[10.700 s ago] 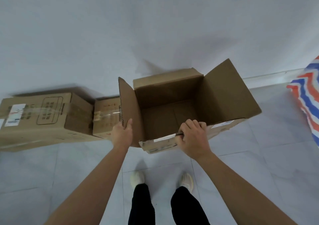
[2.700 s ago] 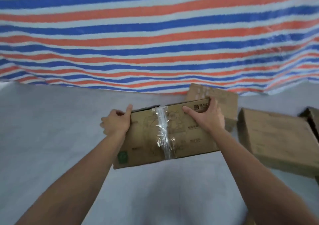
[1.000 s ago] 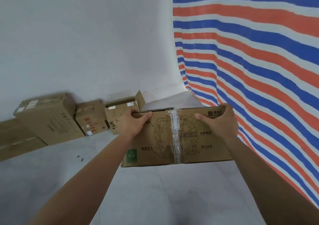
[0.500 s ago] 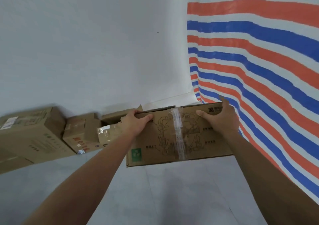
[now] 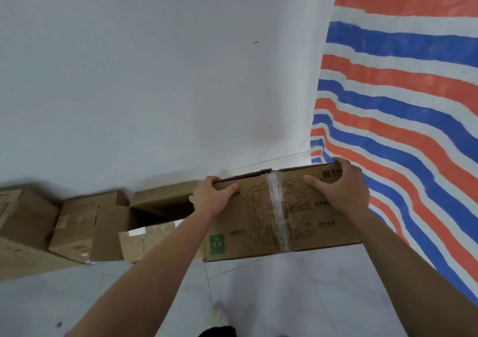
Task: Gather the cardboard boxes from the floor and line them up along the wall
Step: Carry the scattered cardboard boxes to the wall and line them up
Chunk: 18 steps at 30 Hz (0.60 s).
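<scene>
Pale tiled floor (image 5: pixel 310 285) fills the bottom of the view, with a small dark speck (image 5: pixel 59 324) at the lower left. The toe of a light shoe (image 5: pixel 218 316) and a dark trouser leg (image 5: pixel 218 332) show at the bottom edge. Two bare forearms reach forward from there.

Both hands hold a flat cardboard box (image 5: pixel 258 222) up off the floor, its broad printed face turned toward the camera. The left hand (image 5: pixel 210 197) has its grip on the upper left corner, fingers curled over the top edge and thumb pressed on the near face. The right hand (image 5: pixel 341 189) has its grip on the upper right corner in the same way, thumb lying along the face. A strip of clear tape (image 5: pixel 279 215) runs down the middle of the box over a line drawing, and a green mark (image 5: pixel 216 243) sits at its lower left.

Just left of this box, an open box (image 5: pixel 144 243) stands on the floor with its flaps up, partly behind the left forearm. Beside that stands a smaller closed box (image 5: pixel 75 228), then a large box (image 5: pixel 23 228) at the left edge, blurred. All three stand in a row against the white wall (image 5: pixel 155 78).

A sheet striped in red, white and blue (image 5: pixel 401 103) hangs on the right and meets the wall at the corner behind the held box.
</scene>
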Motion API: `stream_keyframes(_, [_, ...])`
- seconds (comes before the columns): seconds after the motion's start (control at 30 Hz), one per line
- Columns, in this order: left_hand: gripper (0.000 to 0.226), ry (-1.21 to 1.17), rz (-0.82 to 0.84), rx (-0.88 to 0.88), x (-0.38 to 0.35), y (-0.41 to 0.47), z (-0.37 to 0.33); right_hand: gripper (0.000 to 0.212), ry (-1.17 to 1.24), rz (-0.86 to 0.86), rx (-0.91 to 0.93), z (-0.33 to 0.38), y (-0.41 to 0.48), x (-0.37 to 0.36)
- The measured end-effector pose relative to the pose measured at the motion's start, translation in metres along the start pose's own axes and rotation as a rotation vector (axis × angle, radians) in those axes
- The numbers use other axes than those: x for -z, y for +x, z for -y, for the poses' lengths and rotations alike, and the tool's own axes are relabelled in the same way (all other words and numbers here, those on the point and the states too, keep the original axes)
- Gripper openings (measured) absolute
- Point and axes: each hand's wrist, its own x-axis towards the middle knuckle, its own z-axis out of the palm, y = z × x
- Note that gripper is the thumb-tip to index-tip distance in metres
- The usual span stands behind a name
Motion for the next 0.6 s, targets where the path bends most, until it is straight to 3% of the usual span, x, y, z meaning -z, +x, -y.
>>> stream_keyframes(0.27, [0.081,-0.006,0.118,0.176,-0.045,0.165,-0.008,0.091,-0.063,0.083,-0.06,-0.005,0.14,-0.112])
stream_keyframes(0.6, [0.07,0.054,0.061,0.394,-0.123,0.365,0.037,0.09,-0.004,0.409,-0.114,-0.035,0.294,-0.326])
